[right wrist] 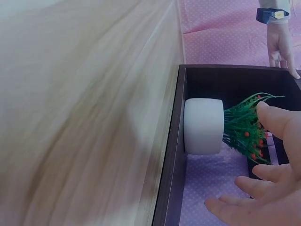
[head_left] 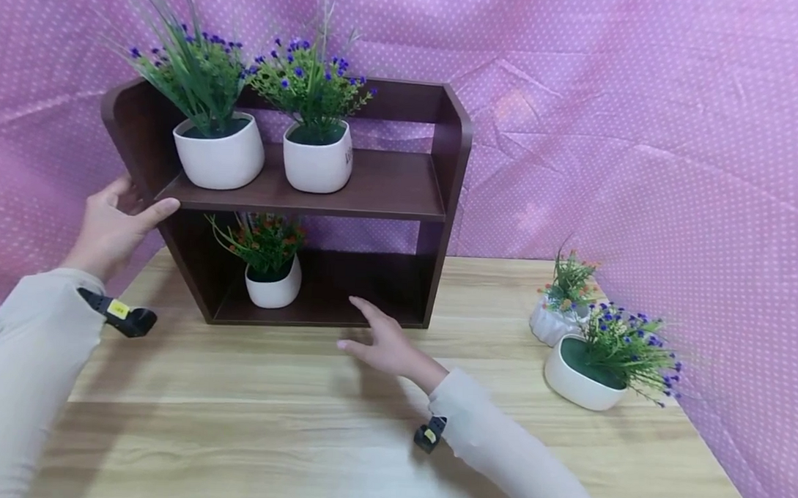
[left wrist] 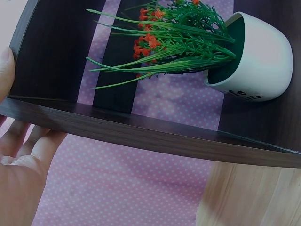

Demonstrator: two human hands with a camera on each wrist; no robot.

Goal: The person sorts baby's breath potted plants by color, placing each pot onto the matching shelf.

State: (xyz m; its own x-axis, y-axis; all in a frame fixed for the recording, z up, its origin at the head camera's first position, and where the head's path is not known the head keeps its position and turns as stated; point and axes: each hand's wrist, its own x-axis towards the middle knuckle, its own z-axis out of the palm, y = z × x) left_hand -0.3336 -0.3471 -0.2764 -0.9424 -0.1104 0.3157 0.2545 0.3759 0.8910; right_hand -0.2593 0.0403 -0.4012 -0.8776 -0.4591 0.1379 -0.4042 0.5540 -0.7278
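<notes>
My left hand (head_left: pixel 112 228) grips the left side panel of a dark brown two-tier shelf (head_left: pixel 395 183). In the left wrist view, the thumb lies on one side of that panel and the fingers (left wrist: pixel 44 146) on the other. My right hand (head_left: pixel 392 348) hovers before the lower tier with spread fingers, holding nothing. Inside that tier, towards the left, stands a white pot with orange flowers (head_left: pixel 274 285). Two white pots with purple flowers, one at the left (head_left: pixel 219 155) and one nearer the middle (head_left: pixel 318 158), stand upright on the upper tier.
On the table (head_left: pixel 235 412) at the right are a ribbed white pot with orange flowers (head_left: pixel 555 324) and, in front of it, a tilted white pot with purple flowers (head_left: pixel 582 380). A pink dotted cloth (head_left: pixel 640 140) hangs behind the shelf and along the sides.
</notes>
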